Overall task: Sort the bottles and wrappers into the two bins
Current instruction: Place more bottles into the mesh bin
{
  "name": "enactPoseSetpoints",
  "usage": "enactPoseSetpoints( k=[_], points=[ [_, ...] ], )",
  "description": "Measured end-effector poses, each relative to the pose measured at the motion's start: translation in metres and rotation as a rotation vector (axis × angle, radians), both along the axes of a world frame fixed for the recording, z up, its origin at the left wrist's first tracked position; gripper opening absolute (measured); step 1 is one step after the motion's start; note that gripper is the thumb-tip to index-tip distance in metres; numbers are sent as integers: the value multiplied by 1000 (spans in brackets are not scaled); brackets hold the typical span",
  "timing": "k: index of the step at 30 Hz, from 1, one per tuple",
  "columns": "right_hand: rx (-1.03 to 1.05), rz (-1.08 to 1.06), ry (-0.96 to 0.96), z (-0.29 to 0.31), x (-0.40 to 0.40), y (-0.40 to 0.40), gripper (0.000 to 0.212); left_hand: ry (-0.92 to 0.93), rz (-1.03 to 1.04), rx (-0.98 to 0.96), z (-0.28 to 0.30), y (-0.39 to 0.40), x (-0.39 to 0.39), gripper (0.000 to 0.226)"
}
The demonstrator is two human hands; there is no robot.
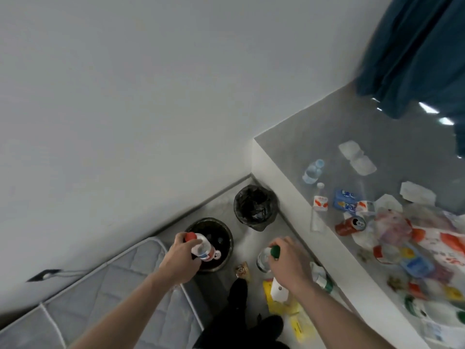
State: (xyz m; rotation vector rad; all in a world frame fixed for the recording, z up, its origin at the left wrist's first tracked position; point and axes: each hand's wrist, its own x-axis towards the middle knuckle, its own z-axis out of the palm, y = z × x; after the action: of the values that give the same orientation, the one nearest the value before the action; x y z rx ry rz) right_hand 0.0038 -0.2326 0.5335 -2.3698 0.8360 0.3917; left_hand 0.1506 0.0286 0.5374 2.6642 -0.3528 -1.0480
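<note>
My left hand (179,260) grips a clear bottle with a red cap (202,246) and holds it over the near round bin (226,238), which has bottles inside. My right hand (286,260) grips a clear bottle with a green cap (264,258) above the floor, to the right of that bin. A second bin with a black liner (255,206) stands farther back by the wall. On the grey table (392,157) lie a small water bottle (313,171), a red can (349,225), a blue wrapper (346,199) and several other wrappers.
A grey mattress (105,295) lies on the floor at the left. Yellow wrappers (284,303), a white card and a green-labelled bottle (323,278) lie on the floor by the table's edge. A dark blue curtain (412,51) hangs at the top right.
</note>
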Motion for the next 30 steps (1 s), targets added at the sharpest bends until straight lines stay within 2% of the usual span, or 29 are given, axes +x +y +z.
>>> enactPoseSetpoints(
  k=[4,10,14,17,23,27,30],
  points=[
    [61,-32,-91,-50,16,1,16,-7,18,44,-45,13,15,57],
    [189,-152,-361,-163,31,14,24,-36,-36,96,-155,28,37,57],
    [246,-160,-565,-236,50,39,24,-80,-184,133,-234,36,45,61],
    [209,-179,-680,-273,63,63,28,-125,-325,149,-285,42,45,62],
    [228,-289,-929,-323,79,124,29,-235,-486,112,-342,67,52,59],
    [197,-349,-938,-332,69,169,28,-282,-518,105,-354,99,52,53],
    [128,-198,-827,-333,63,183,25,-309,-571,127,-370,115,52,45]
  ],
)
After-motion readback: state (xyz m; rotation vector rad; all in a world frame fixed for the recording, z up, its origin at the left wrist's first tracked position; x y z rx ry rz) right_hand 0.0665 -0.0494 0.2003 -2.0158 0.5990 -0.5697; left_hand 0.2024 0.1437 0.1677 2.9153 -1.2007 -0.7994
